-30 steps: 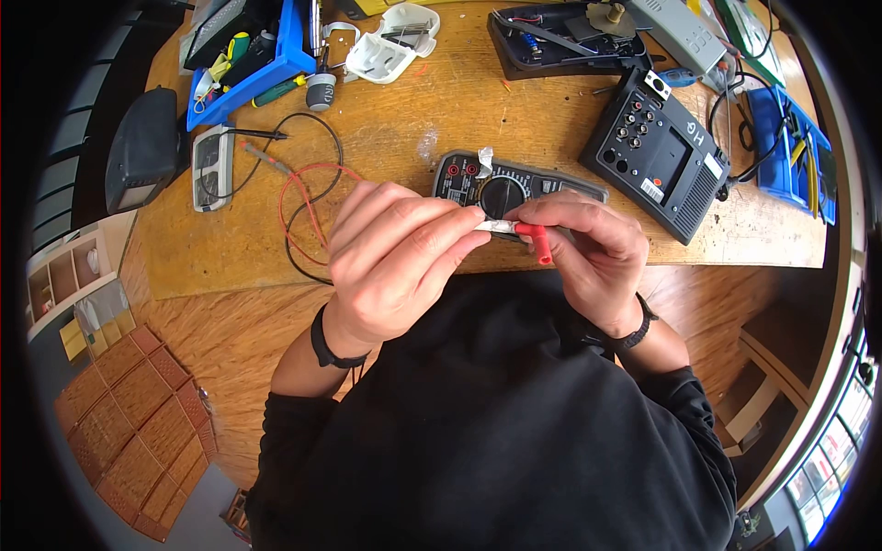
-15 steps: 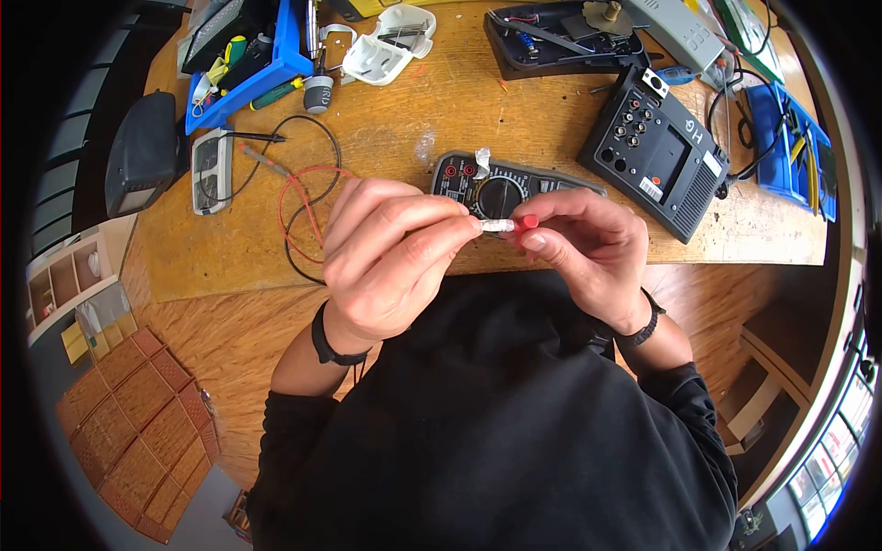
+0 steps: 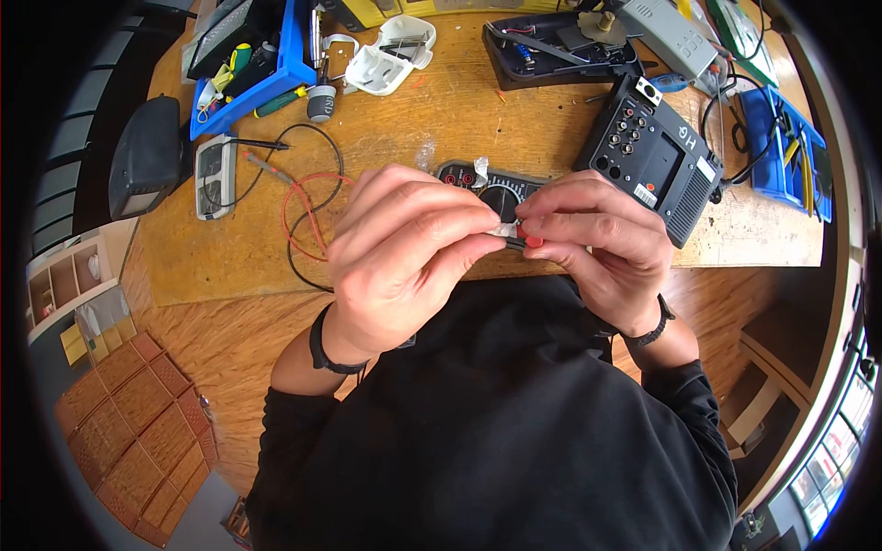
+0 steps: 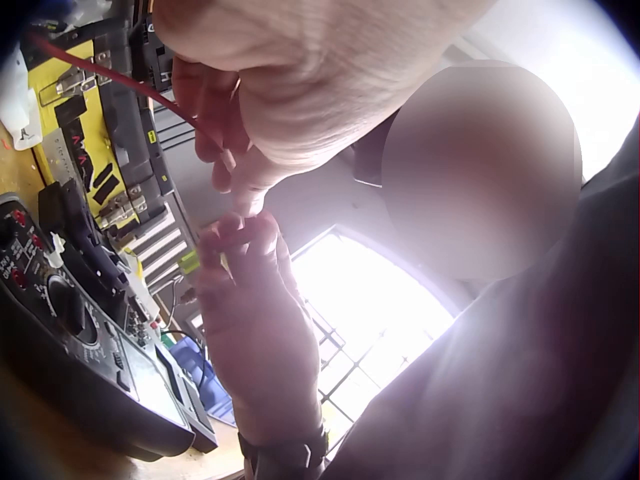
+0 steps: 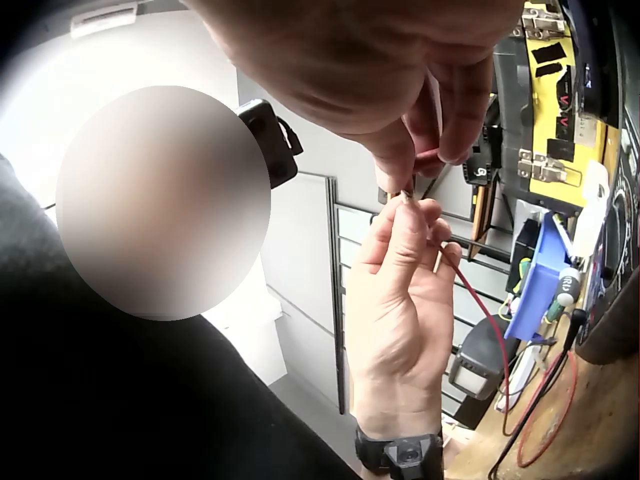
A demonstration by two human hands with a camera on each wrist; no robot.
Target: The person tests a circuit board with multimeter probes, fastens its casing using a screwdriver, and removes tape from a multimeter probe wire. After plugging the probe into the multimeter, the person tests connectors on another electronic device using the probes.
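Note:
Held up before the chest, a red angled plug (image 3: 533,241) shows between the fingertips of my right hand (image 3: 614,241), which pinches it. Just to its left, my left hand (image 3: 390,253) pinches a whitish wrapped piece (image 3: 504,230) at the plug's end. Both hands' fingertips nearly meet and hide most of the joint. A red test lead (image 4: 130,85) runs out of the left hand, also in the right wrist view. Behind the hands, a dark multimeter (image 3: 502,196) lies on the bench, with a scrap of whitish material (image 3: 481,169) at its top edge.
The wooden bench (image 3: 386,138) holds a black device with sockets (image 3: 657,156) on the right and a dark open housing (image 3: 560,50) behind. Blue bins (image 3: 299,69) with tools stand left and right. A coiled black lead (image 3: 338,151) lies at left beside a grey-white meter (image 3: 214,174).
The red plug has turned, from pointing toward the body to showing only a stub. Right-hand fingers have drawn in over it, and the left fingertips have shifted slightly right.

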